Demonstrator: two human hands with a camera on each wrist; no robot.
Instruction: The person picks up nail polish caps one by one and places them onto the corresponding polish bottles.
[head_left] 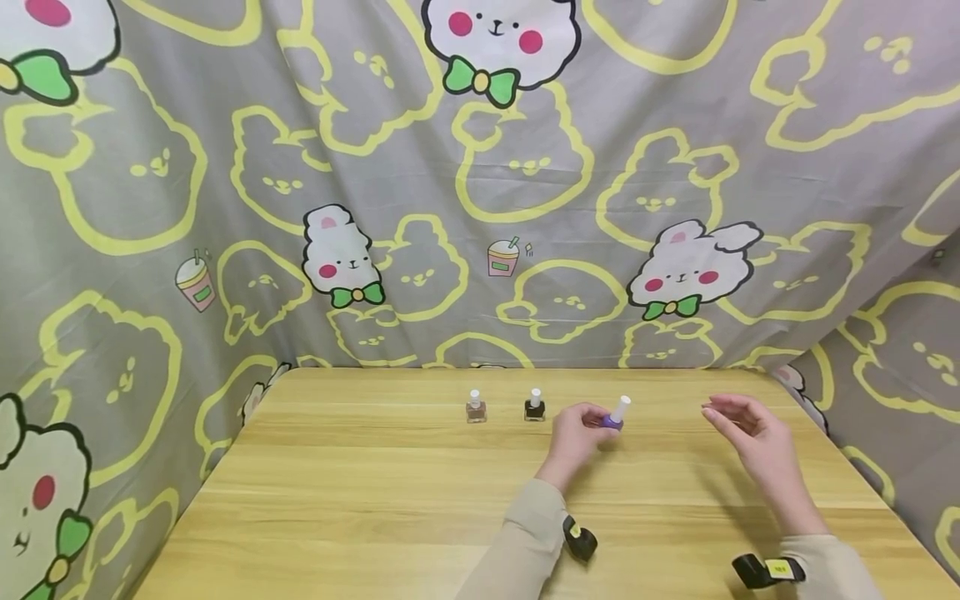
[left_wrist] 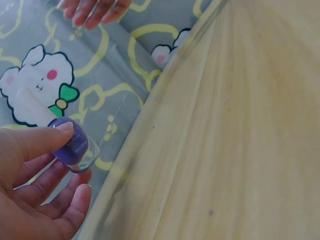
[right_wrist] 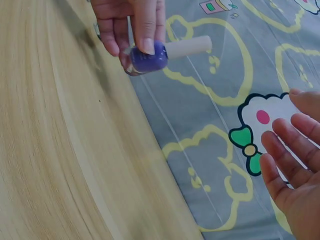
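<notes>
Between thumb and fingers, my left hand [head_left: 576, 437] pinches a purple nail polish bottle [head_left: 612, 422] with a white cap, held tilted over the far part of the table. The left wrist view shows the thumb across the purple glass of the bottle [left_wrist: 73, 145], its cap pointing up and left. To the right, my right hand [head_left: 753, 429] is apart from the bottle, fingers loosely bent with nothing in them; the right wrist view shows the same hand [right_wrist: 295, 165] with its fingers spread. A black nail polish bottle [head_left: 534, 408] stands upright left of my left hand.
A brownish-pink nail polish bottle [head_left: 476, 410] stands upright left of the black one. The wooden table [head_left: 360, 500] ends at a grey patterned curtain [head_left: 420, 183], which also hangs along both sides. A black strap device [head_left: 580, 540] is on the left wrist, another [head_left: 753, 572] on the right.
</notes>
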